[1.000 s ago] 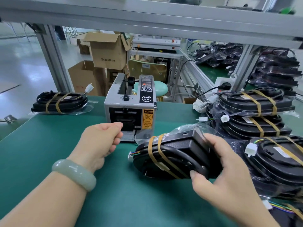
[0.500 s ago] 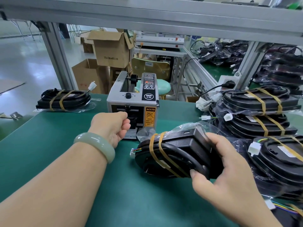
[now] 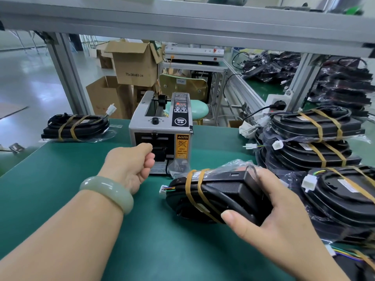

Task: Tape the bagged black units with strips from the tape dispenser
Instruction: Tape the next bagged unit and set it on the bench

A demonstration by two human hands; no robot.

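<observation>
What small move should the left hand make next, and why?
Probably take a strip from the outlet of the tape dispenser: the left hand is curled right at it, no strip shows in its fingers, and the right hand holds the bagged black unit ready.

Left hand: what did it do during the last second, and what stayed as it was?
The left hand moved forward to the outlet of the tape dispenser, its fingers curling; whether they pinch a strip is not visible. The right hand still grips the bagged black unit in the same place; the dispenser did not move.
</observation>
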